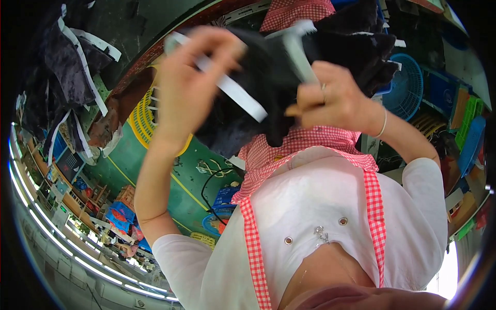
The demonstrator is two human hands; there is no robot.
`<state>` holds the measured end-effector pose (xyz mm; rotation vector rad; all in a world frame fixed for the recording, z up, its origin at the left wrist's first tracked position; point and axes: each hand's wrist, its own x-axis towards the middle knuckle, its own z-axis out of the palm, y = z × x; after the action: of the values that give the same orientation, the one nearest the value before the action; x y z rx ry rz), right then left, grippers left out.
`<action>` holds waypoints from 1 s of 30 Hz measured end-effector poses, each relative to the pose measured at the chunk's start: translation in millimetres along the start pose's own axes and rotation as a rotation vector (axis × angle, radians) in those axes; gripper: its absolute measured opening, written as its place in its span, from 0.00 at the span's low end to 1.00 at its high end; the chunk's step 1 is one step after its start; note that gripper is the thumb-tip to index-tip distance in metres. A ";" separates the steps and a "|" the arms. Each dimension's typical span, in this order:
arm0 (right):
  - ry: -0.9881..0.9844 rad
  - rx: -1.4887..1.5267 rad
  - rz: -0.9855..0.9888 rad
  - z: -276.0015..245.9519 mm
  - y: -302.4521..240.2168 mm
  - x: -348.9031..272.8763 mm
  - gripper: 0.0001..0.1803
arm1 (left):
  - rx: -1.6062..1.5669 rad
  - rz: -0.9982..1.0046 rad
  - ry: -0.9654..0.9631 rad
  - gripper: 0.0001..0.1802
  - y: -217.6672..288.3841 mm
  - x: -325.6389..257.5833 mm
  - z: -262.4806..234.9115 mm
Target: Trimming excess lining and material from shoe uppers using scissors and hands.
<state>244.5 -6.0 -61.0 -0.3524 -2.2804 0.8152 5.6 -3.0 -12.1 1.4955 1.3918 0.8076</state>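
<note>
Black plush fabric is bunched in front of me over my lap, with a white strip running slantwise across it. My left hand is raised over that strip, its fingers bent and smeared by motion; whether it grips the strip is unclear. My right hand is closed in a fist around a pale grey-white band that sticks up from it and bends over at the top, also blurred. A thin band circles the right wrist, and a ring is on one finger. The fabric's far part lies partly behind my hands.
Black plush pieces with white strips hang over the table edge at far left. A yellow plastic basket stands on the green floor below. Blue basket and green crate are at right. Red-checked cloth lies at the far side.
</note>
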 end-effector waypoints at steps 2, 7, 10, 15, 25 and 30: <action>-0.021 0.067 0.005 -0.7 1.7 -11.0 0.14 | 0.582 0.231 0.014 0.09 12.8 18.9 -25.8; 0.102 0.173 0.346 -7.0 -6.6 4.3 0.13 | 0.644 -0.046 -0.363 0.16 31.3 43.9 -32.5; 0.043 0.186 0.363 -9.7 -8.2 6.4 0.16 | 0.430 -0.188 -0.581 0.15 13.8 42.8 -45.4; 0.013 -0.015 0.129 -36.6 -6.9 38.4 0.20 | -0.056 -0.095 -0.624 0.19 38.0 20.1 -62.6; -0.269 -0.242 0.052 -43.7 20.3 111.9 0.13 | -0.608 -0.483 -0.001 0.21 2.5 1.8 -48.3; -0.076 -0.165 0.256 -45.0 -1.5 109.4 0.15 | -0.773 -0.279 0.072 0.18 10.6 3.8 -31.6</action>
<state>195.1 62.6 21.7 -0.7110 -2.4119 0.7773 -18.5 7.0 9.0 0.6683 1.1093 1.0622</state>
